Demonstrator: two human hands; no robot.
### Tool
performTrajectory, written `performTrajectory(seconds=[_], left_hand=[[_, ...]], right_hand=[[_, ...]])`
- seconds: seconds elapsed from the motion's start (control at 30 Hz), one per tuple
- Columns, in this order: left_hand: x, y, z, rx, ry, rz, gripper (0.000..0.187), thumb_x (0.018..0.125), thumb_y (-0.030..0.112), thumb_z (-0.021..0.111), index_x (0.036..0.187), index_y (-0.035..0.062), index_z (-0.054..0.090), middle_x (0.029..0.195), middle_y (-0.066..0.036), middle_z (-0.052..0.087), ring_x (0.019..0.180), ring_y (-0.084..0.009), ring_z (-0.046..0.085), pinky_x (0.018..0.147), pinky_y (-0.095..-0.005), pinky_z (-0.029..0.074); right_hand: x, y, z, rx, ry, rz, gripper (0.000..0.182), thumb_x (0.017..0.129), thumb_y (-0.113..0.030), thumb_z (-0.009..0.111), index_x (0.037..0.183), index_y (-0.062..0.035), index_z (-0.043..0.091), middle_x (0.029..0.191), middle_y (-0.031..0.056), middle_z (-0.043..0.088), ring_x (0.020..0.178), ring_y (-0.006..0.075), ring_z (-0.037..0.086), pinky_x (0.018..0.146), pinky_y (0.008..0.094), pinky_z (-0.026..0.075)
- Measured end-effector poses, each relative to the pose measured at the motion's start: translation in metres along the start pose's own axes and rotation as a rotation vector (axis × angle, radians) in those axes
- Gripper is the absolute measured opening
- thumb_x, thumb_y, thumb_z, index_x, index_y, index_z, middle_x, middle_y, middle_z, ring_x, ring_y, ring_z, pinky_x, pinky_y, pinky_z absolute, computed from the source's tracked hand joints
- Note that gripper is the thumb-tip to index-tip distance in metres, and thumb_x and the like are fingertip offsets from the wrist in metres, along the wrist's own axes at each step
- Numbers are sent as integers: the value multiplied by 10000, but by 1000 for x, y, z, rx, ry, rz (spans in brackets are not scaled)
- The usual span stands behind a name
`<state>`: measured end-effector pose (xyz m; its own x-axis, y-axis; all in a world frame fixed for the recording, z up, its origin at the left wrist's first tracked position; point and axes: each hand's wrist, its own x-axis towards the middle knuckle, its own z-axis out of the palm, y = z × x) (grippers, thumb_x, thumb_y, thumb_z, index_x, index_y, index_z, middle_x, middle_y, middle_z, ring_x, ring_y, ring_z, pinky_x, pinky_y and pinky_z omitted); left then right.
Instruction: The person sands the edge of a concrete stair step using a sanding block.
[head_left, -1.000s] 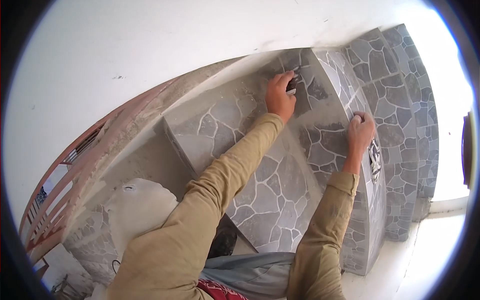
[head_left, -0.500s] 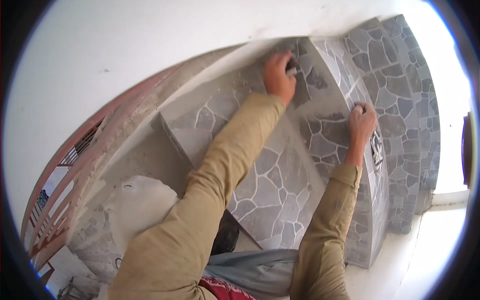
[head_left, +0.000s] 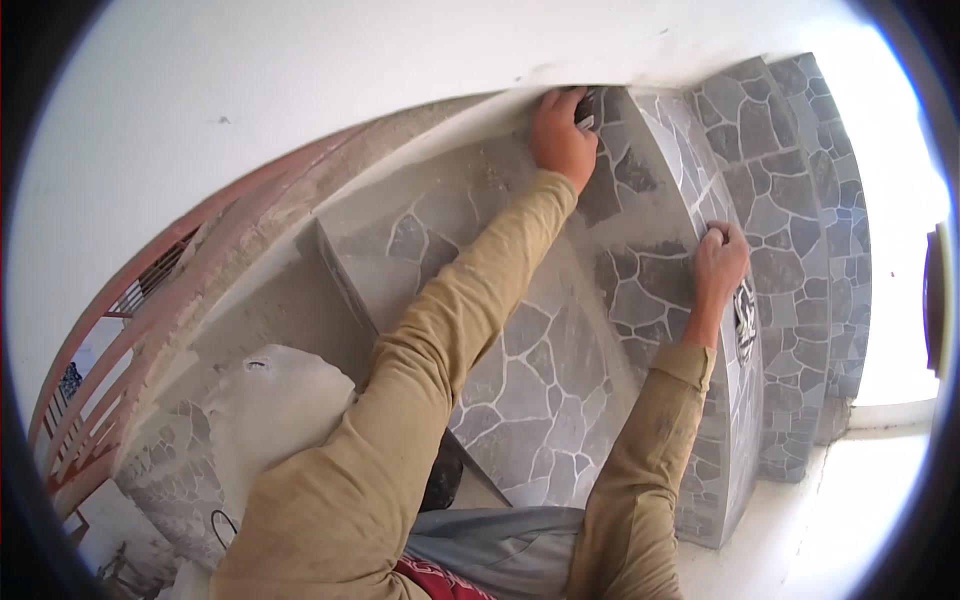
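My left hand (head_left: 565, 140) is closed around a small dark object with a pale edge (head_left: 585, 110), too hidden to name. It is up against the corner where the stone-patterned step (head_left: 632, 165) meets the white wall. Lower and to the right, my right hand (head_left: 720, 268) has its fingers curled over the step edge (head_left: 700, 215). Grey irregular stones with pale joints cover the steps around both hands. Dusty grey residue lies over parts of the stone near my left forearm.
A white wall (head_left: 300, 90) runs along the top. On the left is a reddish railing (head_left: 150, 320). A pale bag-like thing (head_left: 275, 405) lies beside my left sleeve, with a black object (head_left: 443, 478) near my body. A black-and-white bundle (head_left: 744, 318) shows below my right hand.
My left hand has moved slightly up towards the wall, still holding the dark object. The right hand stays at the step edge. The view has shifted a little.
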<state>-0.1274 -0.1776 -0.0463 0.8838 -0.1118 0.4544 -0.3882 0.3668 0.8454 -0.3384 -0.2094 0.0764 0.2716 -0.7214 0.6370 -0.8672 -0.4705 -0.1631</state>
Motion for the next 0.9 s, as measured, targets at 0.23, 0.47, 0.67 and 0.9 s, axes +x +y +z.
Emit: performTrajectory(seconds=[0.23, 0.47, 0.67, 0.9], left_hand=[[-14, 9, 0, 72, -69, -15, 486, 639, -74, 582, 1110, 30, 647, 1043, -147, 596, 1025, -360, 563, 895, -405, 477], [-40, 26, 1, 31, -148, 41, 574, 613, -73, 647, 1166, 77, 624, 1102, -112, 580, 1050, -354, 554, 905, -416, 467], [-21, 8, -2, 51, -50, 43, 542, 640, -82, 621, 1166, 48, 620, 1080, -146, 600, 1055, -357, 565, 902, -442, 467], [-23, -24, -4, 94, -121, 11, 574, 625, -87, 626, 1182, 53, 618, 1110, -142, 606, 1076, -351, 567, 914, -420, 469]], right_hand=[[2, -1, 1, 9, -10, 21, 297, 765, -138, 498, 907, -19, 730, 887, 223, 693, 865, 377, 660, 829, 421, 487], [2, 9, 7, 7, 32, -34, 278, 759, -124, 506, 880, -23, 735, 891, 235, 686, 871, 381, 660, 836, 431, 491], [-2, 7, 3, 63, 48, -21, 249, 752, -91, 499, 824, -16, 724, 843, 247, 666, 854, 401, 639, 829, 444, 487], [1, 9, 4, 71, 64, 9, 214, 755, -87, 511, 795, 0, 702, 835, 235, 652, 851, 411, 615, 815, 467, 471]])
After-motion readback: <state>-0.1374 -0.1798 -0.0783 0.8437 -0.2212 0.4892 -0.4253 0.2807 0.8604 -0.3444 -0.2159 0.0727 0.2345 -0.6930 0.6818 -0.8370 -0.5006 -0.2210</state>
